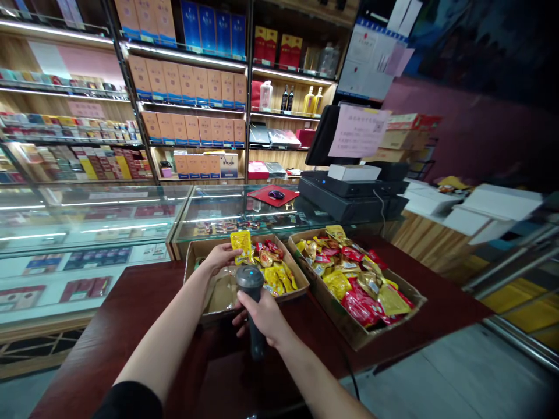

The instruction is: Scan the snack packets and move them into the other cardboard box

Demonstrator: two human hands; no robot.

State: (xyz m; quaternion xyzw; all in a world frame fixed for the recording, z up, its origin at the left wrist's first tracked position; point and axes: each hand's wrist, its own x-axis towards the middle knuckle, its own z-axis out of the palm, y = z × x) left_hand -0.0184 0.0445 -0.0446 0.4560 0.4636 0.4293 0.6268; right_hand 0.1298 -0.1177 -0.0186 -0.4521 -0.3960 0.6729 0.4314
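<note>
My left hand (220,257) grips a yellow snack packet (241,247) by its edge, above the left cardboard box (301,294). That box holds yellow, red and gold packets toward its right side, while cardboard shows on its left. My right hand (262,314) is wrapped around the handle of a dark grey barcode scanner (250,279), held upright in front of the box. The scanner's head is just below and to the right of the yellow packet, apart from it. A second cardboard box (345,334), heaped with similar packets, sits to the right.
The boxes stand on a dark red-brown table (109,326). Behind it is a glass display counter (183,224) with a mouse (276,194) on a red mat. A monitor (323,137) and a black cash drawer (349,201) stand at the back right. A cable hangs near the front edge.
</note>
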